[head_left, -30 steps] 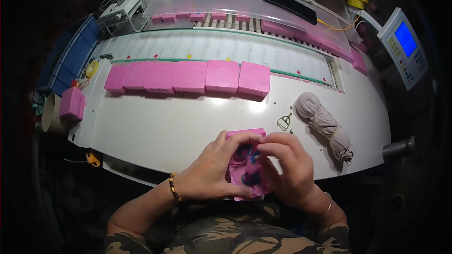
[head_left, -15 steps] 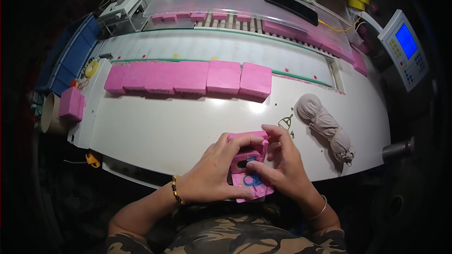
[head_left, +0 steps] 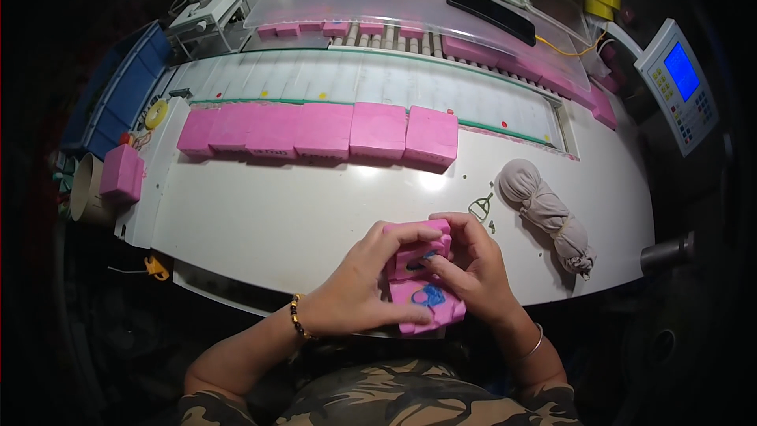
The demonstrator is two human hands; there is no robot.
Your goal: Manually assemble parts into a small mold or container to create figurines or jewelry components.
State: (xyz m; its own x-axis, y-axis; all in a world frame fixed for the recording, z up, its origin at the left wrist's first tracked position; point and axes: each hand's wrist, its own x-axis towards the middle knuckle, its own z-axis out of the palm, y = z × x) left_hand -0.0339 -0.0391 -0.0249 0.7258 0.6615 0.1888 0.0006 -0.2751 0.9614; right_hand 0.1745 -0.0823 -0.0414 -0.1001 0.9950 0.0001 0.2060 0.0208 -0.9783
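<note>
Near the front edge of the table, I have a pink rubber mould (head_left: 404, 290) spread open into two joined halves. Blue marks or material in a ring shape (head_left: 430, 295) show on the lower half, and more blue sits by a dark hollow in the upper one. My left hand (head_left: 351, 282) wraps the mould from the left, fingers over the top and thumb on the lower half. From the other side my right hand (head_left: 479, 274) grips the upper half, its thumb pressed into the opening. What lies under that thumb is partly hidden.
A row of pink blocks (head_left: 323, 128) stands along a white conveyor (head_left: 315, 75). To the right lie a tied cloth bundle (head_left: 546, 211) and small green scraps (head_left: 481, 206). A control panel (head_left: 676, 83) is at far right, a blue crate (head_left: 118, 95) at far left.
The mould's halves are tipped further apart, with the lower half showing more of its blue ring. My right thumb has shifted up and right. Coloured dots on the conveyor have moved right.
</note>
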